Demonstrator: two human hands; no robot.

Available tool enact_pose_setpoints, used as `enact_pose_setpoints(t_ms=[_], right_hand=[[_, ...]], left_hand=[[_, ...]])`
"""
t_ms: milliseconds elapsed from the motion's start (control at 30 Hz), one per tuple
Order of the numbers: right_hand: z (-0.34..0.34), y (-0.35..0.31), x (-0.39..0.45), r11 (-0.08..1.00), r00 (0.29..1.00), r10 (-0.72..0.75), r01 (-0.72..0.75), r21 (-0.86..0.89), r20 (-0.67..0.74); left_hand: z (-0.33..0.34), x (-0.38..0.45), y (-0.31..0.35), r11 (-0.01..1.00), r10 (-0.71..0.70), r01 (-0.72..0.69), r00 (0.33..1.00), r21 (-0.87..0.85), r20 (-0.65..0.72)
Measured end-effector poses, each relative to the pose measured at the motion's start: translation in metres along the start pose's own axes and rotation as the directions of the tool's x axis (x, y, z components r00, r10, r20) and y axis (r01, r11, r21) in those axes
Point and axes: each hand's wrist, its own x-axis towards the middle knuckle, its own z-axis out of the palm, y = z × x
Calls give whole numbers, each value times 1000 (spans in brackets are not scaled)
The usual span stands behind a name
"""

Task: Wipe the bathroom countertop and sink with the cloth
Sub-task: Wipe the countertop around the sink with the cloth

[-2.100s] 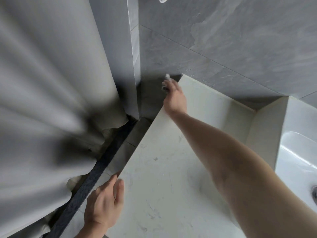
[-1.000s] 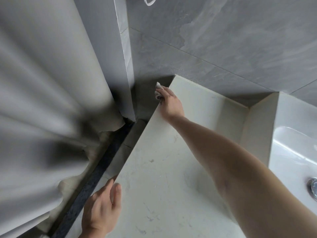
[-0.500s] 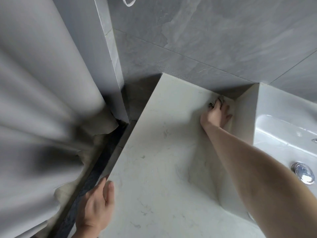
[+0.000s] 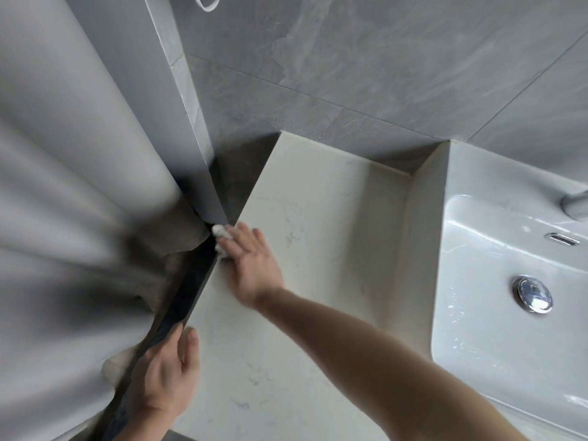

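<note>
Right hand (image 4: 251, 262) flat, fingers spread, pressing cloth (image 4: 219, 232) under fingertips at counter (image 4: 318, 218) edge; left hand (image 4: 165, 380) relaxed, resting on near edge.

The countertop (image 4: 318, 218) looked like matt, faintly veined pale stone; the sink (image 4: 496, 329) was glossy white ceramic, its drain stopper (image 4: 532, 294) polished metal.

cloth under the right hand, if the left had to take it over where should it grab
Probably the white bunched end of the cloth poking past the fingertips of the right hand, at the left edge of the countertop. Come from the left, over the dark gap beside the curtain: the rest lies hidden under the flat palm. The left hand rests on that same edge.
</note>
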Motion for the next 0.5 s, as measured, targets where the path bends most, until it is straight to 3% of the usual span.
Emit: enact_pose_setpoints(t_ms=[133, 200, 300, 367, 433, 500], right_hand=[[-3, 0, -24, 990, 991, -113, 106, 95, 73], [-22, 20, -24, 987, 999, -30, 26, 156, 19], [-62, 84, -13, 972, 966, 219, -204, 120, -135], [-96, 129, -3, 922, 882, 384, -380, 67, -273], [-132, 162, 1, 833, 751, 533, -546, 88, -391], [-157, 185, -4, 726, 631, 660, -676, 128, -408]], left_hand=[[3, 1, -2, 999, 19, -20, 1000, -27, -23], [5, 2, -4, 998, 40, -41, 999, -43, -17], [5, 2, -5, 998, 37, -37, 999, -57, -13], [6, 2, -5, 998, 26, -27, 1000, -61, -9], [7, 2, -6, 997, 27, -28, 1000, -69, -5], [8, 3, -7, 997, 31, -31, 1000, -68, -1]])
